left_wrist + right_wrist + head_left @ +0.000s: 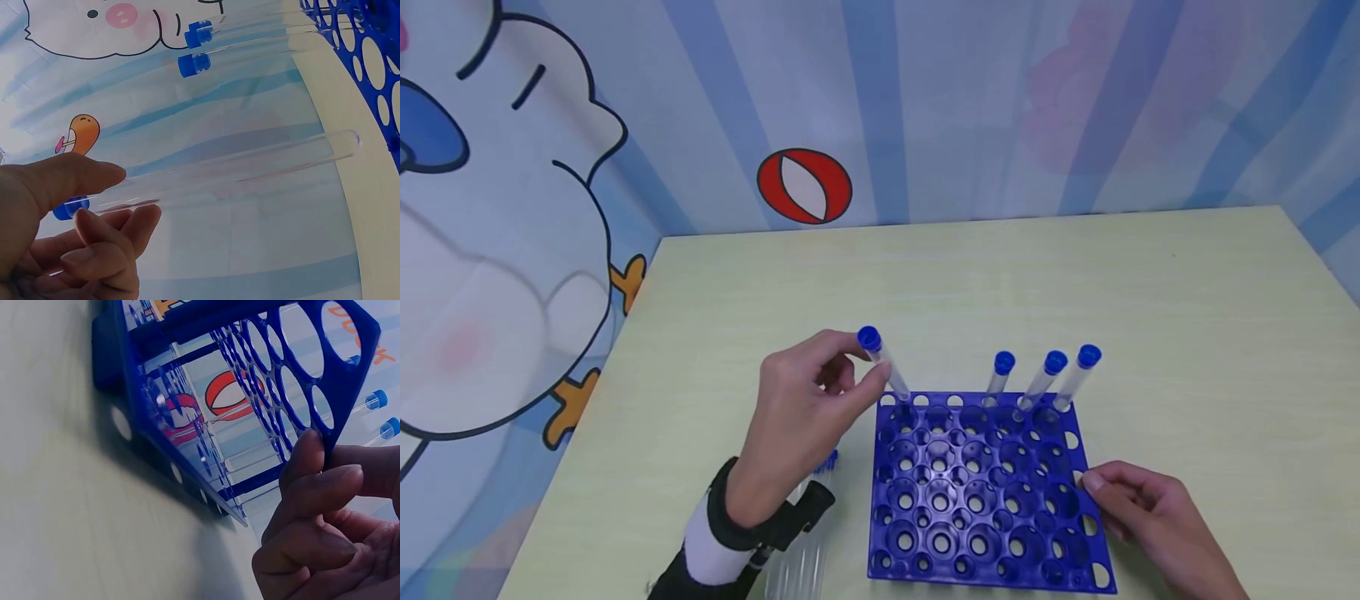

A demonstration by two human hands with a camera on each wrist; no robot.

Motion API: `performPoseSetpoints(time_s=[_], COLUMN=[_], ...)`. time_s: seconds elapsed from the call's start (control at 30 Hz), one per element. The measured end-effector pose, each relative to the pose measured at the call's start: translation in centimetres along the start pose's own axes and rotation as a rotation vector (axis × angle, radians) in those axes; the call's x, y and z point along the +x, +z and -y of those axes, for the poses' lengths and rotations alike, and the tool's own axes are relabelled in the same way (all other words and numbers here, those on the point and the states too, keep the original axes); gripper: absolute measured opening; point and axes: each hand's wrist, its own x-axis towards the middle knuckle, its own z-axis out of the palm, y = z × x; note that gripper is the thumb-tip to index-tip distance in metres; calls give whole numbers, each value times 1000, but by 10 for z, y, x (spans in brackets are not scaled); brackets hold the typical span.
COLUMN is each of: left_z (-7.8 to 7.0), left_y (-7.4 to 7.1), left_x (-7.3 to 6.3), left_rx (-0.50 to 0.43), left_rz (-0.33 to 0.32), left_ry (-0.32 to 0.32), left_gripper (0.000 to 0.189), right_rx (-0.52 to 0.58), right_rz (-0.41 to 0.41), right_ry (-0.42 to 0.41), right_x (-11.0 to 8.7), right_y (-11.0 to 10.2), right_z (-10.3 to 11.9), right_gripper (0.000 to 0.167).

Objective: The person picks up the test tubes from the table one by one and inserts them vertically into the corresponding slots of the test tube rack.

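Note:
My left hand (808, 408) pinches a clear test tube (250, 164) with a blue cap between thumb and fingers, close below the cap. In the head view the tube leans over the back left corner of a blue test tube rack (958, 475); in the left wrist view its rounded lower end points toward the rack. My right hand (1153, 512) grips the rack's right edge, thumb and forefinger on the perforated top plate (294, 394). Three capped tubes, a left one (997, 379), a middle one (1043, 379) and a right one (1078, 377), stand tilted in the back row.
Several more blue-capped tubes (797, 558) lie on the table left of the rack, partly hidden by my left wrist and its strap. A cartoon-printed backdrop (925, 108) rises behind the pale wooden table (1210, 333) and along its left side.

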Motion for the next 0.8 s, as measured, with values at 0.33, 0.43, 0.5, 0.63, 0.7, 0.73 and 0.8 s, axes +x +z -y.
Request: performPoseSetpoints(time_s=[0.33, 0.43, 0.5, 0.63, 0.7, 0.73, 0.8], left_z=[-3, -3, -3, -4, -4, -4, -5], left_y=[10, 14, 18, 24, 26, 28, 30], left_x=[8, 10, 12, 14, 15, 15, 16], left_rx=[-7, -10, -13, -26, -30, -33, -40], left_rz=[49, 64, 74, 82, 84, 85, 85], left_ry=[45, 63, 72, 88, 98, 103, 112], left_gripper=[15, 15, 15, 16, 16, 16, 16], right_rx=[-12, -17, -17, -13, -11, -10, -8], right_rz=[-1, 3, 8, 12, 11, 10, 10], right_ry=[-11, -7, -1, 22, 36, 40, 43], right_x=[-3, -2, -2, -1, 0, 0, 0], right_y=[0, 0, 0, 0, 0, 0, -1], right_z=[3, 3, 4, 4, 4, 4, 4], right_gripper=[46, 46, 47, 48, 49, 49, 49])
